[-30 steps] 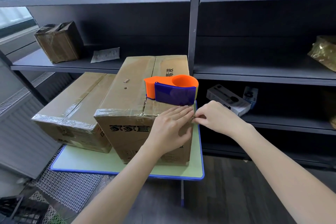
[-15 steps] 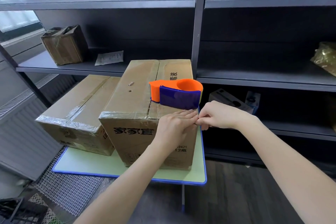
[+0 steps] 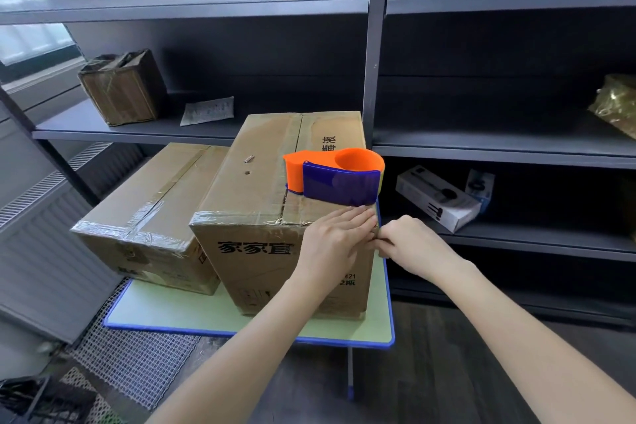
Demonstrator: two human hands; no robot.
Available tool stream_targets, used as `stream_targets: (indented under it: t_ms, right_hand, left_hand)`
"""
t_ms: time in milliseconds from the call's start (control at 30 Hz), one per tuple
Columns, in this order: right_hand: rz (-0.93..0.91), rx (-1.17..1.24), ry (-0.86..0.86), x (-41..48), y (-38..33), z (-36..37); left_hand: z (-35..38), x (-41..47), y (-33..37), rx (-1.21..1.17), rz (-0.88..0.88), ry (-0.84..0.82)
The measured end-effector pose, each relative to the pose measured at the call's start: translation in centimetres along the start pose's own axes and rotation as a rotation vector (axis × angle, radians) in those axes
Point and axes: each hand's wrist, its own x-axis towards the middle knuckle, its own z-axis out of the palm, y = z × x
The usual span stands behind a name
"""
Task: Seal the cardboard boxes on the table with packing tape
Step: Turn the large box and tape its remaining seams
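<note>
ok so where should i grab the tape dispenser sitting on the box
Grip the tape dispenser across its curved blue side and orange back, coming down from above on the right. It sits flat on the box top by the right edge, ring opening up, and the left hand lies just in front of it.

We record: taller box point(image 3: 261, 182) and lower box point(image 3: 148, 203), matt brown cardboard; tape point(image 3: 237, 217) along their edges, clear, glossy, wrinkled; dispenser point(image 3: 339, 177), smooth orange and blue plastic with a slight sheen; bench point(image 3: 241, 323), smooth matt pale-green top; shelving point(image 3: 375, 45), dark matt painted metal; floor point(image 3: 430, 372), dark matt wood-grain.
</note>
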Motion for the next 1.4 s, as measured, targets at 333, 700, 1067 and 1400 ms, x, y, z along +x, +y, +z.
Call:
stream_targets:
  t_ms: [333,700,1067,1400]
  right_hand:
    - [-0.042,-0.243,0.165,-0.9,-0.8,0.3]
    - [-0.47,-0.101,0.48,1.6,-2.8,2.4]
    - [-0.492,-0.168,0.551,3.5,-4.1,4.2]
    - [-0.442,-0.119,0.557,3.3,-4.5,4.6]
  left_hand:
    - [-1.0,-0.2,-0.1,0.056,0.028,-0.053]
    - [-5.9,-3.3,-5.8,0.171,-0.215,-0.038]
    - [-6.6,-6.0,-9.1,0.313,-0.214,-0.067]
    - [-6.6,-5.9,-7.5,0.313,-0.304,-0.025]
